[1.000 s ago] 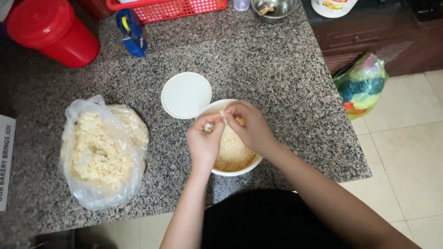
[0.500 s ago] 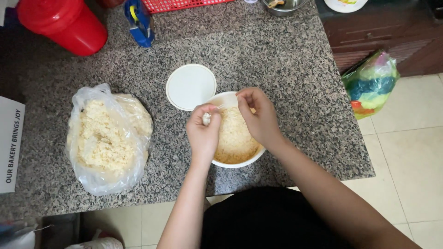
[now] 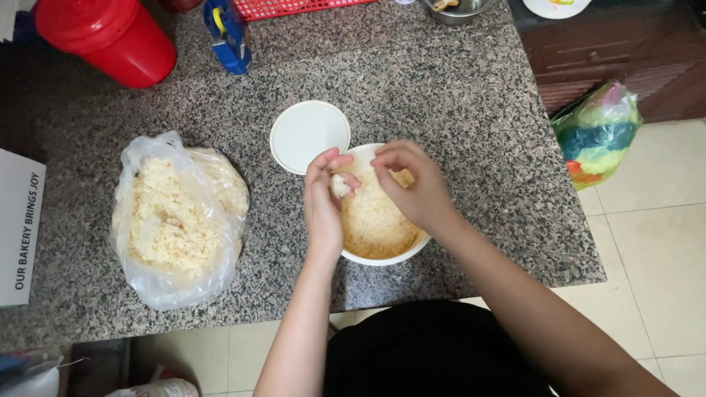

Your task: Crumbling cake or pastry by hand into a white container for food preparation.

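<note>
A white bowl point(image 3: 382, 256) of pale yellow crumbly food stands near the front edge of a speckled granite counter point(image 3: 456, 103). My left hand point(image 3: 325, 202) hovers over the bowl's left rim and pinches a small whitish lump point(image 3: 340, 185) between thumb and fingers. My right hand point(image 3: 413, 187) is over the bowl's upper right, fingers curled together and pointing at the lump; whether it holds crumbs I cannot tell. A round white lid point(image 3: 309, 135) lies flat just behind the bowl, touching its rim.
A clear plastic bag point(image 3: 176, 220) of the same crumbly food lies to the left. A red bucket point(image 3: 110, 33), a blue tape dispenser point(image 3: 228, 29) and a red basket point(image 3: 294, 7) stand at the back. A colourful bag point(image 3: 597, 132) sits on the tiled floor, right.
My two hands have drawn slightly apart over the bowl, and the left one has lifted a small lump clear of the food. The view has shifted a little.
</note>
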